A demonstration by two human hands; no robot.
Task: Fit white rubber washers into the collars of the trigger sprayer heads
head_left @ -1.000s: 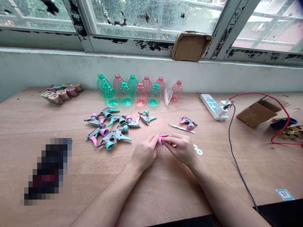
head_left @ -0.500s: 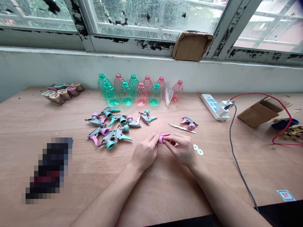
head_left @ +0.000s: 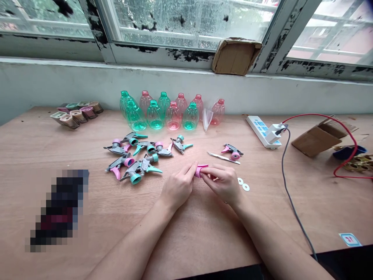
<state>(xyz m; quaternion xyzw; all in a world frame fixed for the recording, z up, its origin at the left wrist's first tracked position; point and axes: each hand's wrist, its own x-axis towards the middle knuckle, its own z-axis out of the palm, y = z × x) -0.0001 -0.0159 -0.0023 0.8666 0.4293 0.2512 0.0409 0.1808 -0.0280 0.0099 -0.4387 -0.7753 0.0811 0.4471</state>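
A spray head with a pink collar and pink trigger point(head_left: 198, 171) is held between my two hands over the middle of the table. My left hand point(head_left: 180, 184) is closed around its far side, hiding most of the body. The fingertips of my right hand point(head_left: 223, 183) are pinched at the collar's opening; whether a small part is between them, I cannot tell. Two white ring washers point(head_left: 246, 187) lie just right of my right hand. Beyond it rest metal tweezers point(head_left: 223, 158) and another pink and grey spray head point(head_left: 232, 151).
Several grey spray heads with pink or teal collars point(head_left: 135, 178) lie in a group at left. Behind them stand green and pink clear bottles point(head_left: 156, 118) with a plastic bag point(head_left: 207, 119). A power strip point(head_left: 264, 132), its grey cable point(head_left: 287, 190) and a cardboard box point(head_left: 313, 138) occupy the right.
Both hands stay almost in place around the spray head, with only slight finger movement. The whole view has shifted very slightly.
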